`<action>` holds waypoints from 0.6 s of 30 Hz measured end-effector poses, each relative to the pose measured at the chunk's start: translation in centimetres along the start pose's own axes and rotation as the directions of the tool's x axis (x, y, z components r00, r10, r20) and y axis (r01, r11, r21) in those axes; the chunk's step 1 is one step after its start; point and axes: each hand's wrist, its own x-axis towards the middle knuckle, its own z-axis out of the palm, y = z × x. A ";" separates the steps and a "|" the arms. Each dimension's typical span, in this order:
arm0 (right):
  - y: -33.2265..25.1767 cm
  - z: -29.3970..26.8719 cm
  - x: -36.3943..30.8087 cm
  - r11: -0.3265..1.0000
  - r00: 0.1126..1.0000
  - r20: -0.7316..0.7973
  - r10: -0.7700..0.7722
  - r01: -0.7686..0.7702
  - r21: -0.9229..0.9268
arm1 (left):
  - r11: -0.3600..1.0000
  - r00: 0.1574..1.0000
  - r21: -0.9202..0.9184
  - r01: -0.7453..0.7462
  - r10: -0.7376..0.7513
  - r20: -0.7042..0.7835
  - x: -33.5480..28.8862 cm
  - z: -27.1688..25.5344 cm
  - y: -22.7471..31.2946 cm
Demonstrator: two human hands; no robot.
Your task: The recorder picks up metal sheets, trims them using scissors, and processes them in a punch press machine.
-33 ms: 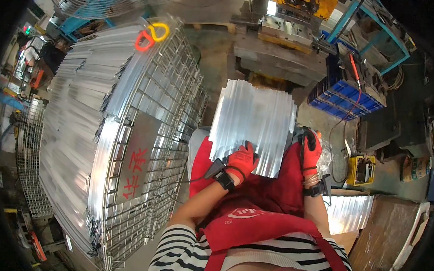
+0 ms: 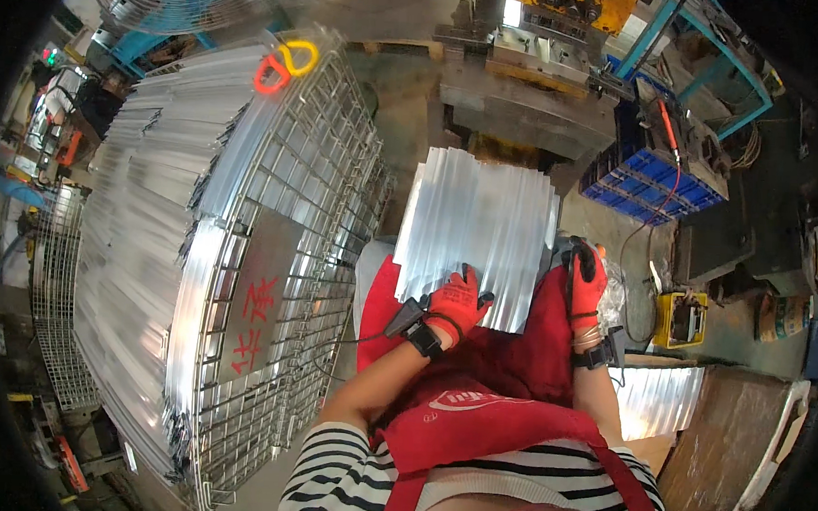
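A stack of long, shiny metal strips [image 2: 476,217] lies across my lap, over the red apron. My left hand [image 2: 457,302], in a red glove with dark fingertips, rests on the stack's near edge. Its thumb and forefinger are spread, while its other fingers are partly hidden. Just right of the strips, over my right knee, is my right hand [image 2: 586,288] in a matching glove. The fingers there are loosely bent with the dark palm side showing, and no object is visible in them. Both wrists wear black straps with small devices.
On my left stands a wire mesh cage [image 2: 282,295] packed with metal strips [image 2: 143,205]. Orange and yellow scissors-like handles [image 2: 287,66] lie on its top. A machine [image 2: 539,59] stands ahead, a blue crate [image 2: 653,180] ahead right. Right are a yellow basket [image 2: 681,322] and boxed strips [image 2: 658,400].
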 end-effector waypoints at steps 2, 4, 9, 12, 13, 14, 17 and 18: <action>0.1 0.0 0.2 0.999 1.000 -0.004 -0.005 0.005 -0.048 | 0.999 1.000 -0.023 -0.027 0.028 0.014 0.1 -0.2 -0.1; -0.2 0.2 0.3 0.999 1.000 -0.024 -0.011 0.012 0.040 | 0.997 0.997 -0.023 -0.077 0.076 -0.026 0.2 0.3 -0.6; -0.7 -0.1 0.5 0.999 0.999 0.017 -0.040 0.039 0.010 | 0.998 0.994 -0.047 -0.034 0.039 0.099 -0.9 0.6 0.2; -0.6 -0.2 0.5 0.999 0.999 0.041 -0.001 0.003 -0.034 | 0.995 0.977 -0.095 -0.039 0.058 0.206 -1.8 -0.5 0.1; -0.9 -0.3 0.6 0.999 0.999 0.042 -0.020 0.022 -0.028 | 0.995 0.976 -0.095 -0.040 0.059 0.210 -2.3 -1.4 0.1; -1.0 -0.4 0.6 0.999 0.998 0.042 -0.040 0.041 -0.022 | 0.995 0.965 -0.082 -0.059 0.078 0.252 -2.8 -2.3 0.2; -1.1 -0.4 0.5 0.999 0.998 0.050 -0.040 0.041 -0.021 | 0.996 0.948 -0.043 -0.078 0.087 0.305 -3.2 -1.9 0.3; -1.1 -0.4 0.4 0.999 0.998 0.047 -0.041 0.042 -0.022 | 0.997 0.945 -0.018 -0.081 0.083 0.317 -3.1 -1.9 0.4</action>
